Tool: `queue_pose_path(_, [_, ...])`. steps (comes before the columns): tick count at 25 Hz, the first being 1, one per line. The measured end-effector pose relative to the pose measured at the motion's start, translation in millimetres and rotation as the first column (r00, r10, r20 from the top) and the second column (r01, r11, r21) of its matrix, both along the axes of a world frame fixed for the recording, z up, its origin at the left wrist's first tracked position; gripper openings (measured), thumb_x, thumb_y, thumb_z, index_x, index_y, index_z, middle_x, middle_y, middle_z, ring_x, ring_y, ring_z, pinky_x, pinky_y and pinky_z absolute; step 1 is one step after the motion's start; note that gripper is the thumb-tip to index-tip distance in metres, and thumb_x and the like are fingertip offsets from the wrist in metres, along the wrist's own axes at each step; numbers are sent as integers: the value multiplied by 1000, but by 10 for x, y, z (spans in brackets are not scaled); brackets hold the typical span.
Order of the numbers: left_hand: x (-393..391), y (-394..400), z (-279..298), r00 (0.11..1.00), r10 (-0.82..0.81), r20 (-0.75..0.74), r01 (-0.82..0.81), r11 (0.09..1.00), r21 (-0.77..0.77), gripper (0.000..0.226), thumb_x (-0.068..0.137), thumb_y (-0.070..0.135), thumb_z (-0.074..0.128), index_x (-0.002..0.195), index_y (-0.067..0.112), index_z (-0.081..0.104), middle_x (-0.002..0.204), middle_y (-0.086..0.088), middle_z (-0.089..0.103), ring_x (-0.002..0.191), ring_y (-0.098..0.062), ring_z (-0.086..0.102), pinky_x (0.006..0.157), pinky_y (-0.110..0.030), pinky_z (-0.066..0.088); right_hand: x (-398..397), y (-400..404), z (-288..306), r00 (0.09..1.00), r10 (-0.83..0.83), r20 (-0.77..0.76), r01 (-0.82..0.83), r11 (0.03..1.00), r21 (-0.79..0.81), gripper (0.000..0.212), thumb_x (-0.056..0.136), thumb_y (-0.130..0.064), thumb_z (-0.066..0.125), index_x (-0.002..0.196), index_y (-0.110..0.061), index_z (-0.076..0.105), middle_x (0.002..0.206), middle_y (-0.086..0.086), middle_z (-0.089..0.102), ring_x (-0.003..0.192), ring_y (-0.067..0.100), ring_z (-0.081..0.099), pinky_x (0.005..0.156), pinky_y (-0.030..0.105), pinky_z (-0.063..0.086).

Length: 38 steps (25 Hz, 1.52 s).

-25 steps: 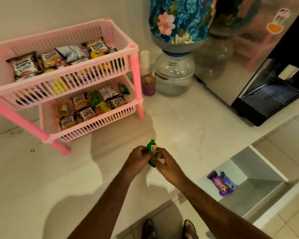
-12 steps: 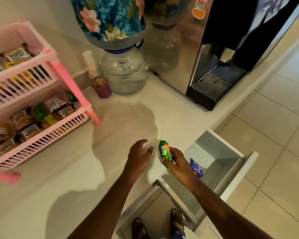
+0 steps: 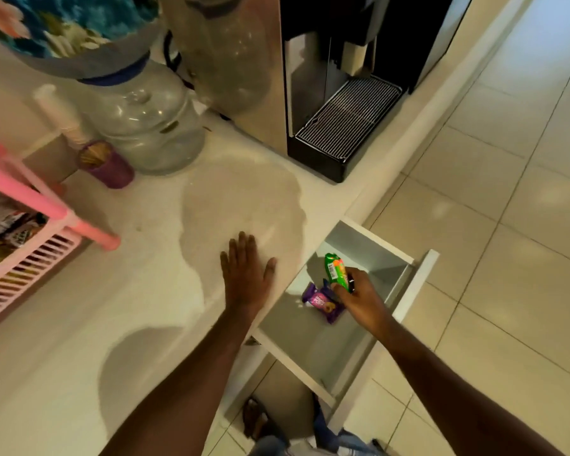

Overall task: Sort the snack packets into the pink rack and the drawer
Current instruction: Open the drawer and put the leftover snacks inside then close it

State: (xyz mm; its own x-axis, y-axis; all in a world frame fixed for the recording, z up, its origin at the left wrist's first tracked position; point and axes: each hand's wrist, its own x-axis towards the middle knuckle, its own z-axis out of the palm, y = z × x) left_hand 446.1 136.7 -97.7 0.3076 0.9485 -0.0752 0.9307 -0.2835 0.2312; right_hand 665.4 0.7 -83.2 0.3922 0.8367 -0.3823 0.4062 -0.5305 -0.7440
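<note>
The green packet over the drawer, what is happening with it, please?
A person is sorting snacks. The right hand holds the green packet over the open drawer, where a purple packet already lies. The green one is not yet set down. The left hand rests flat on the counter. The pink rack, at the left edge, holds more packets.

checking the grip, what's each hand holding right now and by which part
The right hand pinches the green packet by its lower end, over the open drawer. The left hand holds nothing.

right hand (image 3: 359, 299) holds green packet (image 3: 335, 270) over open drawer (image 3: 418, 284) | left hand (image 3: 244, 274) flat on counter (image 3: 145, 291)
</note>
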Motion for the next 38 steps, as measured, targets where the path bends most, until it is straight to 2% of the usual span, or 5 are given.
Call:
queue_pose_path(4, [-11, 1, -120, 999, 20, -37, -17, 997, 75, 77, 99, 61, 30, 158, 12, 22, 165, -12, 24, 152, -33, 21, 122, -53, 18, 254, 143, -267, 993, 84, 83, -72, 988, -138, 42, 97, -27, 64, 132, -8, 54, 120, 13, 54, 104, 22, 54, 85, 38, 48])
queue_pose_path(12, [-11, 42, -199, 998, 43, -48, -38, 995, 96, 78, 99, 65, 28, 160, 17, 19, 167, -6, 19, 154, -27, 15, 123, -52, 18, 358, 689, -759, 960, 199, 196, -110, 914, -391, 46, 94, -20, 64, 136, -7, 50, 128, 16, 52, 111, 30, 55, 82, 35, 47])
queue_pose_path(17, [-23, 51, -234, 998, 43, -40, -38, 992, 118, 78, 98, 64, 29, 160, 17, 19, 167, -4, 18, 155, -25, 14, 124, -50, 16, 393, 808, -1100, 928, 321, 187, -169, 813, -558, 48, 95, -12, 60, 139, -4, 42, 135, 18, 46, 125, 34, 46, 96, 43, 49])
queue_pose_path(30, [-41, 63, -249, 998, 54, -33, -50, 990, 133, 79, 97, 64, 33, 160, 18, 19, 167, -3, 18, 155, -24, 12, 123, -50, 18, 317, 822, -1309, 899, 354, 258, -155, 808, -569, 61, 97, -29, 64, 144, -5, 36, 138, 17, 45, 129, 33, 45, 100, 43, 48])
queue_pose_path(38, [-24, 60, -214, 998, 52, -23, -49, 992, 115, 78, 97, 64, 35, 159, 18, 21, 167, -4, 19, 155, -25, 14, 124, -51, 17, 353, 690, -918, 988, 105, 115, -54, 925, -375, 63, 93, -4, 63, 150, -8, 36, 146, 17, 44, 132, 32, 44, 101, 40, 48])
